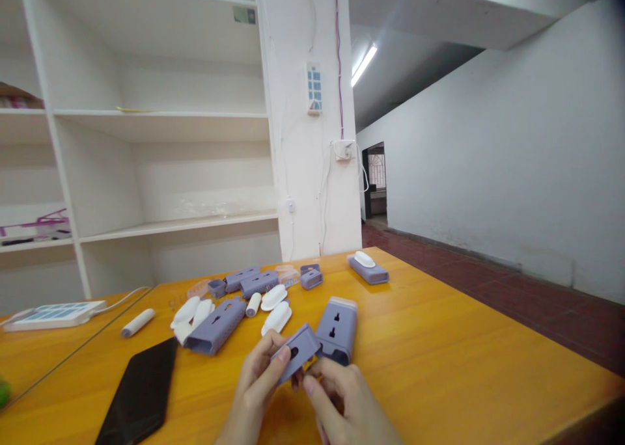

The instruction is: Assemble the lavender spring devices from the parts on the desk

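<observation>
The lavender plastic cap (305,345) is pinched above the orange table (439,360) by the left hand (261,375), apparently steadied for the right hand (344,393), whose grip I cannot tell; the slotted lavender housing (344,328) lies just beyond, seemingly placed within reach

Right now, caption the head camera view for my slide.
Left hand holding a purple casing, right hand beside it, near a larger purple shell on an orange table.

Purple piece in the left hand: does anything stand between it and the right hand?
Nothing visible stands between the right hand and the piece; they are very close. The nearest slotted case lies just beyond, not between them.
</observation>
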Tool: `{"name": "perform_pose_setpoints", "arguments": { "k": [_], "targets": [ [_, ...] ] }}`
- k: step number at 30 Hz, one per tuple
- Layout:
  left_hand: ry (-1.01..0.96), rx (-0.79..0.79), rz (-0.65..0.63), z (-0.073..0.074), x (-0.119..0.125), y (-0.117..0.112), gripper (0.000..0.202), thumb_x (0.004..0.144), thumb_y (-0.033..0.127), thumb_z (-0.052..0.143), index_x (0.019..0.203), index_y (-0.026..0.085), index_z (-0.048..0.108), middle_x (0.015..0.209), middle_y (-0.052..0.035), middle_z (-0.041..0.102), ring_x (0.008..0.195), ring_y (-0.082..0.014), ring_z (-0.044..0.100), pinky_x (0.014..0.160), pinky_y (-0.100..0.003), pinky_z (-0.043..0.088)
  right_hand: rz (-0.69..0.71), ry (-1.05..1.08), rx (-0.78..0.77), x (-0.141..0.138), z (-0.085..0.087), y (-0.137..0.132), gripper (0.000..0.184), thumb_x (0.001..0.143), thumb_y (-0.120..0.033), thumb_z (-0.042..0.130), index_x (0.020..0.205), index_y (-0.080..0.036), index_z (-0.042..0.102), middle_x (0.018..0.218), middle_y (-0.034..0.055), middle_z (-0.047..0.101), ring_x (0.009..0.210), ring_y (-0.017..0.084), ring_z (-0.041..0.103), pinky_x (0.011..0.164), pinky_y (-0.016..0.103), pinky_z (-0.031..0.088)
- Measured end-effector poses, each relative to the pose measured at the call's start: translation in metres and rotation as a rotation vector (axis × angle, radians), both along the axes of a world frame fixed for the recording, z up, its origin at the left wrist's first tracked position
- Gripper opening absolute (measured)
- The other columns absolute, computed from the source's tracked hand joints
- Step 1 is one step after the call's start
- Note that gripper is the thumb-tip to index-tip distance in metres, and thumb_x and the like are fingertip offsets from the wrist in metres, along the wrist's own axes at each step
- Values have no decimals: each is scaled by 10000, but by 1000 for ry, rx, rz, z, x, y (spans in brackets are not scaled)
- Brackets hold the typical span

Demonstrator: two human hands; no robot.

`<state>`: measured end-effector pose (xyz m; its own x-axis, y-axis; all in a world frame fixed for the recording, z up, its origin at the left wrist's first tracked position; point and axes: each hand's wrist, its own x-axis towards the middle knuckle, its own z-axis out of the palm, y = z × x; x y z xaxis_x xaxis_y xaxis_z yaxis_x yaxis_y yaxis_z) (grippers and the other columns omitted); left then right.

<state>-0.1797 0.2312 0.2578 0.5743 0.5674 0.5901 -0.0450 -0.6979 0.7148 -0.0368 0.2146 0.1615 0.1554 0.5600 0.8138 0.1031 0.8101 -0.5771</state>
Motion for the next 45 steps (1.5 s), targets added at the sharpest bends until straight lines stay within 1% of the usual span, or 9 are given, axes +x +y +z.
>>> {"name": "perform_pose_setpoints", "arguments": {
  "k": [5,11,18,22,27,32,38,43,45],
  "targets": [
    [87,97,49,-2,-7,5,315,929,488,648,844,186,618,754,-16,651,701,-152,562,664,-252,441,31,-6,24,2,5,-6,500,978,-623,474,965,-195,731,600,2,566,631,176,575,575,240,454],
    [128,204,155,-2,-1,-8,337,941,510,623,876,180,643,794,-19,616,739,-156,540,671,-242,436,46,-23,26,2,6,-8,507,995,-620,449,971,-192,719,584,-14,541,601,156,552,557,222,435],
    [72,284,203,9,0,-18,292,938,463,654,1023,187,699,847,-31,646,730,-158,558,652,-239,479,86,-72,26,3,8,-8,539,1028,-619,358,1114,-199,684,613,-21,555,591,157,562,595,246,450],
    [18,353,272,19,0,-24,317,924,457,677,1096,192,700,921,-51,692,736,-160,578,634,-237,494,61,-72,43,3,9,-4,541,1008,-600,427,1296,-192,632,906,73,715,864,228,663,830,334,514],
    [-92,398,374,32,-5,-25,293,888,430,733,1083,225,659,973,-35,715,736,-147,603,611,-209,481,47,-93,17,-3,0,10,653,885,-549,645,1417,-176,592,1217,146,714,1051,280,668,1006,402,501],
    [-128,401,358,43,-14,-21,283,872,391,762,1077,240,638,920,-12,710,783,-154,644,599,-184,466,48,-185,35,-2,-1,15,656,750,-446,809,1354,-234,667,1355,129,672,1226,339,608,1083,425,463],
    [-89,400,310,43,-15,-22,252,891,361,748,1072,231,632,988,-36,728,923,-202,682,766,-242,534,60,-353,32,3,10,9,441,796,-233,729,1236,-245,745,1281,102,705,1182,302,638,1030,371,496],
    [-25,364,214,35,-14,-24,251,893,348,748,1079,220,639,961,-37,723,848,-175,665,698,-219,515,58,-363,-65,3,15,4,808,714,-206,807,1476,-215,536,1554,148,484,1440,344,423,1179,440,366],
    [-34,340,166,33,-13,-23,259,892,367,743,1069,207,644,917,-37,707,770,-162,644,632,-217,515,104,-370,-14,3,14,4,886,710,-218,835,1519,-230,474,1578,139,455,1467,321,392,1211,430,315]
  ]
}}
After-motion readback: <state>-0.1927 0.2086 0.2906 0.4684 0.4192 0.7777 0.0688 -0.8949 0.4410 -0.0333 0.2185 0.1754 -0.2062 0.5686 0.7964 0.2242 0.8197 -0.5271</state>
